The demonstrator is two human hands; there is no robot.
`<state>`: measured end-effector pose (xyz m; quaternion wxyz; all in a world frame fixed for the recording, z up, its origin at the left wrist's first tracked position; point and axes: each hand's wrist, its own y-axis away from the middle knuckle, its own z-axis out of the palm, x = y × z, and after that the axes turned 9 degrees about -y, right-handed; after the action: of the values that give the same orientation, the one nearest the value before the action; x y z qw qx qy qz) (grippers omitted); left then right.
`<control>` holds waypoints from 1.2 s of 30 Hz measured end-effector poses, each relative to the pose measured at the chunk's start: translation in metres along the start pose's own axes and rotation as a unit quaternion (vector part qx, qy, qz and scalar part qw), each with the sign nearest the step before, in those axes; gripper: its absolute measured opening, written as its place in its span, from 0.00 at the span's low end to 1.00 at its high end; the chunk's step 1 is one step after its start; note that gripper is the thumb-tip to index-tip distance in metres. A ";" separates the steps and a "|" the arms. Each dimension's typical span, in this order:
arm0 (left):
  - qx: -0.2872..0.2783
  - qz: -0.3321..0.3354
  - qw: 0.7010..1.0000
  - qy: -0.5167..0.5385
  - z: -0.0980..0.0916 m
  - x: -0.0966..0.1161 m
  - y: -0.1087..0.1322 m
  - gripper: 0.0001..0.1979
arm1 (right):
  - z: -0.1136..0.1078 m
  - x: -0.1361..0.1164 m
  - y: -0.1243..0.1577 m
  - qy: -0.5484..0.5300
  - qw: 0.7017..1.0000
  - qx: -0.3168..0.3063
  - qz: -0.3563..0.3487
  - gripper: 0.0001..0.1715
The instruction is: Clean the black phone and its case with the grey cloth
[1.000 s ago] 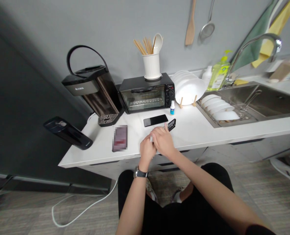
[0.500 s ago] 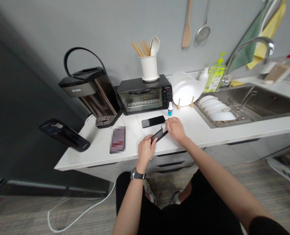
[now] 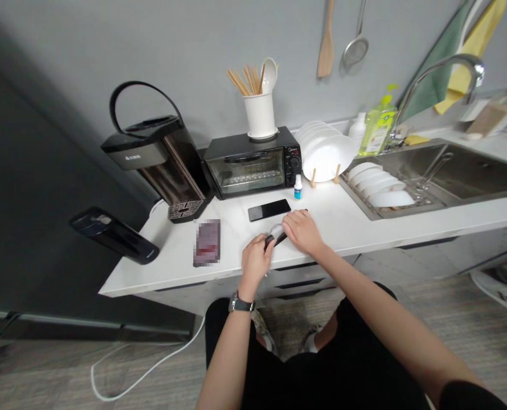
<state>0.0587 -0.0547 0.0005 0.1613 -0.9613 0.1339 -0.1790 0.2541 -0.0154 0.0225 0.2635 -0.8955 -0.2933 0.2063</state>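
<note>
A slim, long dark object [image 3: 281, 237] is held between my two hands, just above the front of the counter. I cannot make out its kind. My left hand [image 3: 256, 257] is closed round its near left end, thumb on top. My right hand [image 3: 303, 231] is closed over its other end, and a dark tip shows past the knuckles. A pale, curved, thin piece [image 3: 276, 229] shows between the hands; what it is stays unclear. Behind the hands lie a black smartphone [image 3: 269, 210], flat, and an upright small white-and-blue bottle [image 3: 298, 187].
A blurred-out purple item [image 3: 207, 243] lies left of my hands. Farther left stand a dark bottle [image 3: 114, 235] and a drinks dispenser [image 3: 172, 165]. The toaster oven [image 3: 249, 165], plate rack [image 3: 336, 173] and sink [image 3: 462, 188] line the back and right. The counter's front edge [image 3: 176, 278] runs before me.
My right hand has slid and turned slightly along the dark object. More of the pale curved piece shows between the hands. My left hand keeps its hold.
</note>
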 end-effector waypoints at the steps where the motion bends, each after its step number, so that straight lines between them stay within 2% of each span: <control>1: 0.001 0.001 1.000 -0.005 0.000 0.001 -0.001 0.14 | -0.003 0.012 -0.002 0.012 1.000 0.010 0.027 0.20; 4: 0.004 -0.010 1.000 -0.016 0.001 0.004 -0.002 0.17 | -0.006 0.028 -0.009 0.027 0.994 0.038 0.100 0.22; 7: -0.003 -0.024 1.000 -0.018 0.002 0.005 -0.002 0.17 | 0.000 0.005 -0.015 0.014 0.991 0.061 0.120 0.22; 11: -0.016 -0.032 0.999 -0.013 0.002 0.002 0.000 0.11 | 0.015 -0.051 -0.012 -0.058 0.996 0.039 0.051 0.18; 14: -0.029 -0.046 0.998 -0.021 0.003 0.000 0.001 0.11 | 0.019 -0.069 -0.008 -0.082 0.996 0.003 -0.019 0.17; 16: -0.028 -0.039 0.999 -0.023 0.003 0.000 0.001 0.11 | 0.016 -0.059 -0.007 -0.071 0.996 -0.018 -0.048 0.18; 18: -0.017 -0.018 1.000 -0.017 0.002 0.001 0.000 0.10 | 0.009 -0.036 -0.007 -0.045 0.997 -0.030 -0.049 0.20; 23: 0.000 0.000 1.000 -0.012 0.002 0.004 -0.001 0.16 | -0.008 0.029 -0.007 -0.011 0.997 0.010 0.080 0.25; 26: 0.005 -0.010 1.000 -0.014 0.002 0.005 -0.002 0.16 | -0.008 0.035 -0.007 -0.006 0.992 0.040 0.120 0.26; 28: 0.002 -0.014 1.000 -0.010 0.001 0.006 -0.002 0.15 | -0.003 0.019 -0.007 -0.014 0.991 0.065 0.115 0.25; 31: -0.010 -0.021 1.000 -0.004 0.000 0.005 -0.002 0.12 | 0.011 -0.024 -0.006 -0.060 0.991 0.091 0.072 0.24; 34: -0.010 -0.035 0.999 0.010 0.001 0.002 -0.001 0.11 | 0.021 -0.063 -0.005 -0.084 0.994 0.059 0.023 0.20; 36: -0.007 -0.041 0.999 0.016 0.002 -0.001 0.000 0.13 | 0.023 -0.073 -0.003 -0.080 0.996 0.033 -0.002 0.18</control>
<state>0.0589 -0.0542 -0.0014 0.1451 -0.9641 0.0984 -0.1996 0.1866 -0.0516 0.0220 0.2688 -0.8665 -0.3082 0.2863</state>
